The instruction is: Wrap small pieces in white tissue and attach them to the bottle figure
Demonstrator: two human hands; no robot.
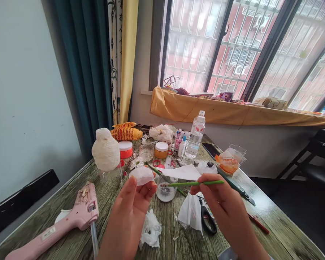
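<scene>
L hand [134,204] part-curled, pinching white lump [142,176]; R hand [220,196] closed on brush [180,184], tip to 9 o'clock, nr jar [166,196]. Glue gun [77,213] at 8 o'clock on bench [281,234].

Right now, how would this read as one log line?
left hand: holds white lump | right hand: holds green brush | near brush tip: glass cup

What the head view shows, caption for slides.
Left hand holding a white lump, right hand a green brush, over a cluttered table.
</scene>
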